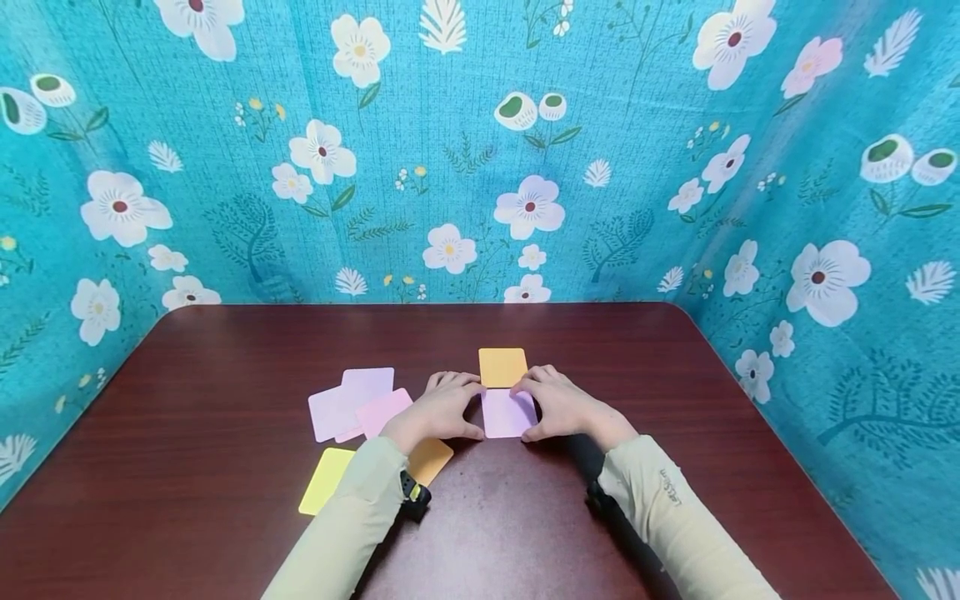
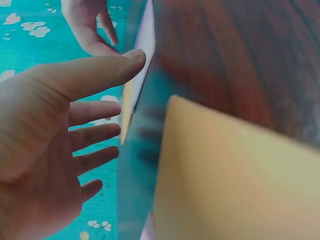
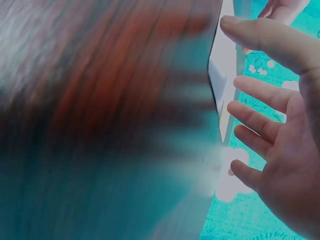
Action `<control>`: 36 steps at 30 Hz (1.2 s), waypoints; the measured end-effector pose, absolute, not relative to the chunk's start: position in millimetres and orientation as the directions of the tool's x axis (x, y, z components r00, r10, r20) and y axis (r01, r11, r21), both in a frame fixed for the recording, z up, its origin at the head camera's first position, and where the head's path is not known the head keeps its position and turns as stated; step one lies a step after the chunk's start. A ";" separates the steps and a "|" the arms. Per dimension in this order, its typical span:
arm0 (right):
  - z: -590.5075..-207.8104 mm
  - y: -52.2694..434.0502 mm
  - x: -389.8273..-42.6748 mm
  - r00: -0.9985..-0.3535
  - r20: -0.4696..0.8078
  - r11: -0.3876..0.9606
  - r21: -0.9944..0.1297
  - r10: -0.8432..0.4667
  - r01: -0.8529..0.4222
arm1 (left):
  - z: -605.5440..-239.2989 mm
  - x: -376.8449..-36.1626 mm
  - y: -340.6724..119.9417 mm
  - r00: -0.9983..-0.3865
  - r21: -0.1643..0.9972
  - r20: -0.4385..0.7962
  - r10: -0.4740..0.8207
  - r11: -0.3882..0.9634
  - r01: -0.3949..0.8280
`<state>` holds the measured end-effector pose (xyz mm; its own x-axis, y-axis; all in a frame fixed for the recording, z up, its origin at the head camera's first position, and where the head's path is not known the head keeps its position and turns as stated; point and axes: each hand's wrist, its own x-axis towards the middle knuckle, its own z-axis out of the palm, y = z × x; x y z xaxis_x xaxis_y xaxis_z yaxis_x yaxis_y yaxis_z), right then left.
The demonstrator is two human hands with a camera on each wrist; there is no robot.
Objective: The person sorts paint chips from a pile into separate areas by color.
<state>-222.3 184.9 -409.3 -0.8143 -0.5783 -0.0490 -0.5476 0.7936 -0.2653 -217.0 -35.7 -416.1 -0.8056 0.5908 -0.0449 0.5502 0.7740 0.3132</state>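
A lilac square card (image 1: 507, 414) lies flat on the dark wooden table (image 1: 225, 358), between my two hands. My left hand (image 1: 442, 408) rests at its left edge and my right hand (image 1: 562, 406) at its right edge. In the left wrist view the left thumb (image 2: 105, 70) touches the card's edge (image 2: 146, 42), with the other fingers straight. In the right wrist view the right thumb (image 3: 260, 37) touches the card's edge (image 3: 225, 55), fingers spread. An orange card (image 1: 502, 367) lies just beyond the lilac one, nearly touching it.
Left of my hands lie overlapping pale pink and lilac cards (image 1: 352, 404), a yellow card (image 1: 326, 479) and an orange card (image 1: 431, 458) partly under my left wrist. Floral teal cloth walls (image 1: 480, 167) close in the table at the back and on both sides.
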 end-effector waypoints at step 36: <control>-412.0 128.2 -201.9 -0.750 0.044 0.715 -0.270 -0.659 -0.644 | -418.4 -177.9 -134.4 -0.930 0.233 0.111 0.349 0.901 0.366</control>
<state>-201.9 128.2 -412.0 -0.7505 -0.6594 0.0441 -0.6444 0.7153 -0.2704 -177.9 -134.4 -418.4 -0.9304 0.3494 0.1110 0.3661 0.9008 0.2334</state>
